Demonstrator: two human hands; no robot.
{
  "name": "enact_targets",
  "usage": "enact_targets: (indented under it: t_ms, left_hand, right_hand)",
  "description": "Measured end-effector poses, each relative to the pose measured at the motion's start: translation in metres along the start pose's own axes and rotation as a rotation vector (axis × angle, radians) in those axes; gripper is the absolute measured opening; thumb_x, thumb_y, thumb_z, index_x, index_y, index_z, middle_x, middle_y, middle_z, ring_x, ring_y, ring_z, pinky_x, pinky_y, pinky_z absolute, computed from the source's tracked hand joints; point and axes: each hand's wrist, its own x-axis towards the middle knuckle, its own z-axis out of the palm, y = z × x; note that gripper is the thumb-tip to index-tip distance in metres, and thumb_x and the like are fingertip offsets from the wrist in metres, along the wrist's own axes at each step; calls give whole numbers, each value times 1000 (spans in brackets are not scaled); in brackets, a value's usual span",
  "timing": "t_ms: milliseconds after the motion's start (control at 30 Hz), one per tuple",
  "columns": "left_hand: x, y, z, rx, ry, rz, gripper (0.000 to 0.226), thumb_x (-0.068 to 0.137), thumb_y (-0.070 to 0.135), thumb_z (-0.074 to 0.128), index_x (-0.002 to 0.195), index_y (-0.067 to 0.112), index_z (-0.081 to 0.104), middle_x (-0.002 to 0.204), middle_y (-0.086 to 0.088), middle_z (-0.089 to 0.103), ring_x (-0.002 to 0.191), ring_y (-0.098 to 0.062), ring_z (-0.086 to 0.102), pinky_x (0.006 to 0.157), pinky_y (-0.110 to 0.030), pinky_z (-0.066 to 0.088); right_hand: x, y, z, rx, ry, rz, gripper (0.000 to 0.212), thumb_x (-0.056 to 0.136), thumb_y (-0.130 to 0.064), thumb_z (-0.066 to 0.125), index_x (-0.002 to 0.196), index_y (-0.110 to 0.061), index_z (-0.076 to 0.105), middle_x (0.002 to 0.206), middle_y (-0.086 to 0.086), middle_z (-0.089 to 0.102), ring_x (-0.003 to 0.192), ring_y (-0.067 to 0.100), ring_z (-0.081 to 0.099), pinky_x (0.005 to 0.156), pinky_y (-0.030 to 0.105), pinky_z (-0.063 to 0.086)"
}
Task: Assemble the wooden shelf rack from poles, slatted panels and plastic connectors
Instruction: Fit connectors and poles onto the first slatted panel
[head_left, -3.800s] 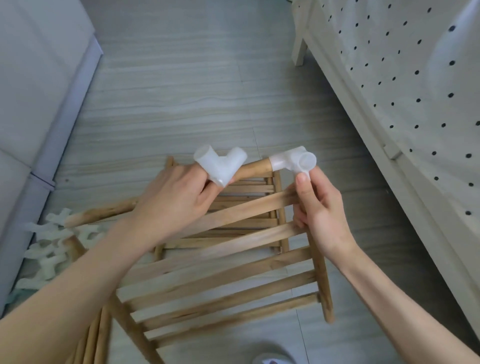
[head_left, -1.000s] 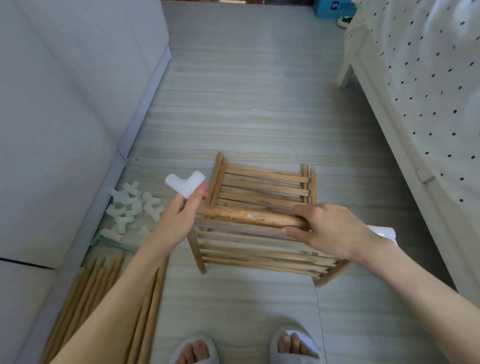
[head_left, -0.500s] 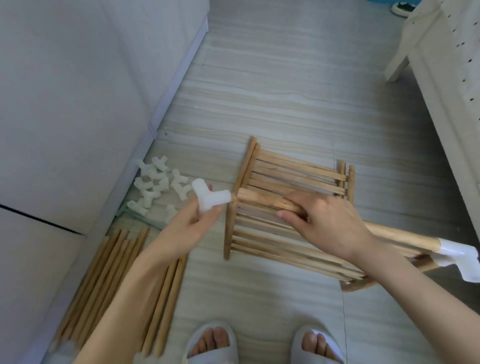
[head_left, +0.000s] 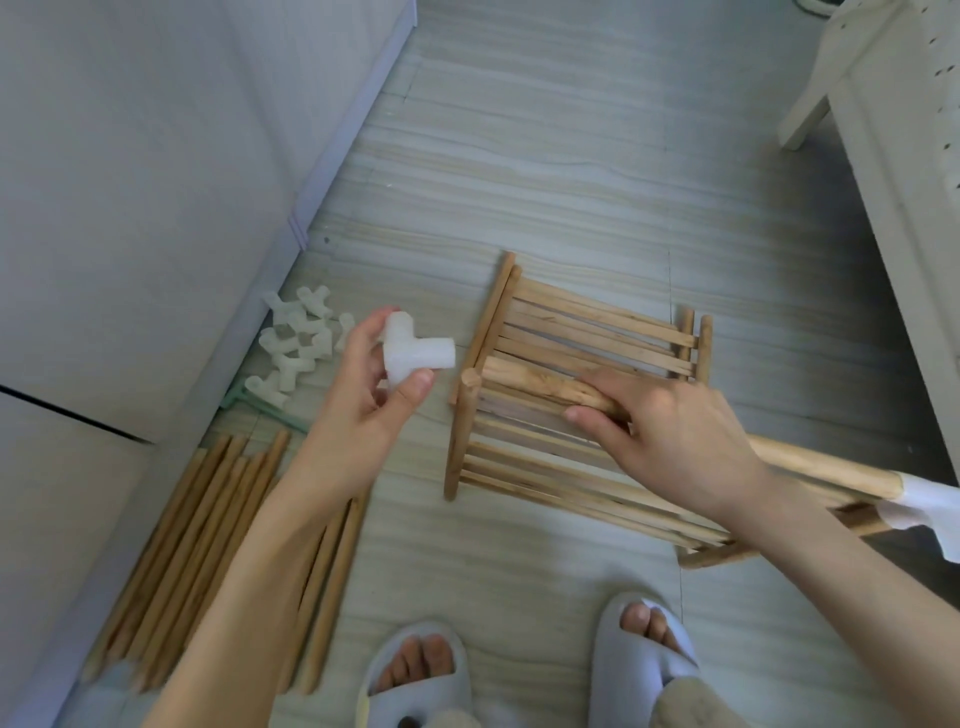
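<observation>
the left hand (head_left: 363, 395) pinched a connector (head_left: 415, 356) at mid-frame, socket facing the bare end of the pole (head_left: 524, 382) that the right hand (head_left: 670, 436) gripped steady.

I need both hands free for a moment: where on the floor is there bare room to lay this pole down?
Bare floor lies beyond the slatted panels, between wall and bed frame. A smaller bare patch lies between the pole bundle and the slippers. It is crowded by the wall, with the loose connectors.
</observation>
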Motion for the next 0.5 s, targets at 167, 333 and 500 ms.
enact_targets:
  t_ms: [167,333,500]
  left_hand:
    - [0,9,10,-5,18,97,38,95,21,45,133,22,50,123,20,56,106,11,51,86,-5,38]
    - [1,8,28,-284,133,133,40,95,7,45,134,17,44,125,-5,61,114,-11,59,92,-14,44]
    - [3,1,41,-330,122,216,41,94,15,43,134,21,37,114,-5,67,105,-22,65,88,-24,49]
  right_hand:
    - [-4,-2,1,7,-62,30,53,84,-60,25,113,-31,59,83,-5,70,75,25,65,57,31,41]
    - [-3,2,3,-12,-45,21,58,83,-62,17,117,-35,55,83,-6,69,76,21,65,57,30,41]
    - [-2,2,3,6,-25,0,51,86,-58,25,109,-30,60,74,-5,68,66,23,64,50,28,36]
